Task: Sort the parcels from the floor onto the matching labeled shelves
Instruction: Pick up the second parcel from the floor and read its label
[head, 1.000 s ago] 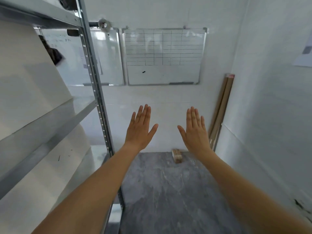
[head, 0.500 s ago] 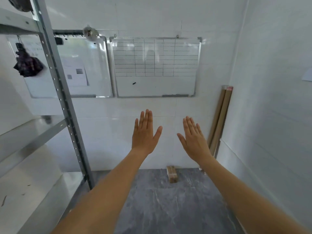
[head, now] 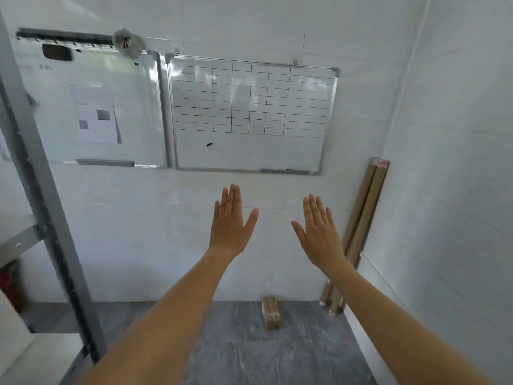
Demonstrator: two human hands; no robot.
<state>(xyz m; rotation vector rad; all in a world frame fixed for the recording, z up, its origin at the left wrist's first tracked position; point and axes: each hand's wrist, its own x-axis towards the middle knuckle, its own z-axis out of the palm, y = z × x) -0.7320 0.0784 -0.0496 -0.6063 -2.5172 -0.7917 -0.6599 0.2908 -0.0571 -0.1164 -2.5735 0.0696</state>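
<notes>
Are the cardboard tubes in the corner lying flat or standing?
Standing, tilted. The cardboard tubes have their lower ends on the floor and lean against the walls in the right corner, partly hidden behind the right hand.

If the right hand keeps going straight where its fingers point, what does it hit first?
Likely the bare white wall beneath the gridded whiteboard; nothing shows between the right hand and it, though depth is unclear.

On the wall ahead of you hang two whiteboards: a gridded one (head: 251, 116) and, just left of it, a plain one (head: 91, 107) with a paper sheet (head: 95, 113). Cardboard tubes (head: 363, 226) lean in your right corner.
</notes>
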